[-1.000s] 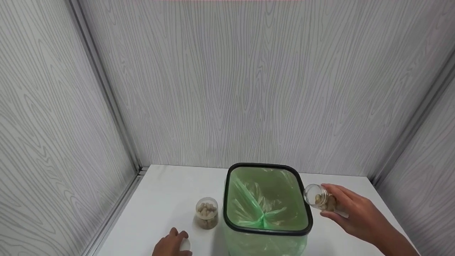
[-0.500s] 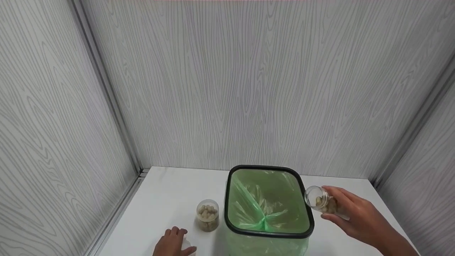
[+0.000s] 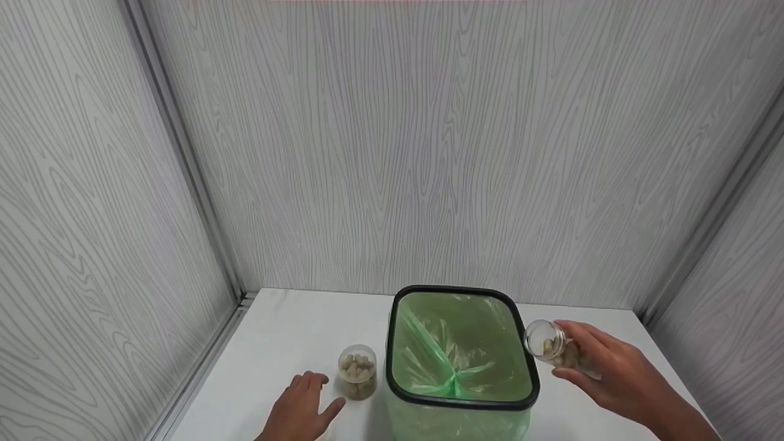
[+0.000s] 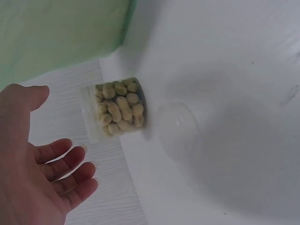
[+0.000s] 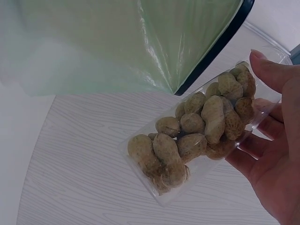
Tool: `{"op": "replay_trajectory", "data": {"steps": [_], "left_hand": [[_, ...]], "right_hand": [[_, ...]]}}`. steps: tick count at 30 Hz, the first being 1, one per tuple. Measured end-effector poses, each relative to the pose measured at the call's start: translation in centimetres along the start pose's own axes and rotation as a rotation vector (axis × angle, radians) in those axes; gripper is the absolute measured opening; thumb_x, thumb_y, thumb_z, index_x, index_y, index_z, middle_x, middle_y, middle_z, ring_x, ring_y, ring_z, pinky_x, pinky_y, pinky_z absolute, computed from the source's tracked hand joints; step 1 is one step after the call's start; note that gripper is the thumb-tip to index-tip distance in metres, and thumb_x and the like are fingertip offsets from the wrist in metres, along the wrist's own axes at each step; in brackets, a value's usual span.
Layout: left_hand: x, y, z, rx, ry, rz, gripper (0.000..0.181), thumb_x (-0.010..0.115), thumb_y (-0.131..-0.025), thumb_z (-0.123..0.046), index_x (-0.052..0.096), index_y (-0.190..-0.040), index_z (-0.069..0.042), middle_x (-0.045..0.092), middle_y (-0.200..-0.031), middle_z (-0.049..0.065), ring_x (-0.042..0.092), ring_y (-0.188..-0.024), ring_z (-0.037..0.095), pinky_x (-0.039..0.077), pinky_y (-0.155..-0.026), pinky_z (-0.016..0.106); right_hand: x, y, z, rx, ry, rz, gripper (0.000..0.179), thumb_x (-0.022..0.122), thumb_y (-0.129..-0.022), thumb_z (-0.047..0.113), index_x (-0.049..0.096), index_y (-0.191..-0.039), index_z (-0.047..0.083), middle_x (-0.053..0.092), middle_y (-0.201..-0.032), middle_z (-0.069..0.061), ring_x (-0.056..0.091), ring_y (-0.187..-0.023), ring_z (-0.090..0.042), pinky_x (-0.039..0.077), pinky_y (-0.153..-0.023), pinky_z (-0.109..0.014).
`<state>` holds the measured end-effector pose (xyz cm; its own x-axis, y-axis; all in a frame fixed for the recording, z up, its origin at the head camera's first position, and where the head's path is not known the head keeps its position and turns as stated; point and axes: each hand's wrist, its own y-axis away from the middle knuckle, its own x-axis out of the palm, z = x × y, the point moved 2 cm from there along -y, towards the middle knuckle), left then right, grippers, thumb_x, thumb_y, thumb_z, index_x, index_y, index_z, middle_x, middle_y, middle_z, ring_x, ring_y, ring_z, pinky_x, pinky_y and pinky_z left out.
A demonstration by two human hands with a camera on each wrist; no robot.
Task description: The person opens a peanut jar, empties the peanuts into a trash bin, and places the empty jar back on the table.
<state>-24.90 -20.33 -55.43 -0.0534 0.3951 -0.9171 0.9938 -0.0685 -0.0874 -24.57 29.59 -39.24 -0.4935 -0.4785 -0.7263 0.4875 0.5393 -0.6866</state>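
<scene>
My right hand [image 3: 618, 370] grips a clear plastic jar [image 3: 545, 340] of unshelled peanuts. The jar is uncapped and tilted, its mouth toward the bin's right rim. In the right wrist view, peanuts [image 5: 213, 117] lie along its inside, with the thumb on one side and fingers on the other. A second clear jar of peanuts [image 3: 357, 373] stands upright on the table, left of the bin. Close to it, my left hand [image 3: 300, 407] holds nothing, thumb and fingers spread apart. A translucent round lid [image 4: 178, 131] lies on the table by that jar, mostly hidden under the hand in the head view.
A bin with a black rim [image 3: 462, 401] and a green plastic liner [image 3: 453, 355] stands mid-table between my hands. The white table [image 3: 294, 324] is enclosed by grey wood-grain panels [image 3: 429, 153] at the back and both sides.
My left hand has left the lid, spread its fingers and moved forward toward the standing jar. The right hand and its tilted jar stay nearly still.
</scene>
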Motion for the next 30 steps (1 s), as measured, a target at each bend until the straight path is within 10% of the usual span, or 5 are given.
{"op": "replay_trajectory", "data": {"steps": [30], "left_hand": [[-7.7,-0.7,-8.9,0.463,-0.142,-0.319,0.021,0.059,-0.099,-0.034,0.061,-0.107,-0.015,0.058,-0.096,-0.002,0.048,-0.089,0.011,0.047,-0.084,0.034]], "right_hand": [[-0.5,0.5,-0.6,-0.021,0.022,-0.009,0.095,0.1,-0.056,0.013,0.06,-0.142,0.007,0.07,-0.123,0.0,0.069,-0.093,-0.01,0.051,-0.083,-0.013]]}}
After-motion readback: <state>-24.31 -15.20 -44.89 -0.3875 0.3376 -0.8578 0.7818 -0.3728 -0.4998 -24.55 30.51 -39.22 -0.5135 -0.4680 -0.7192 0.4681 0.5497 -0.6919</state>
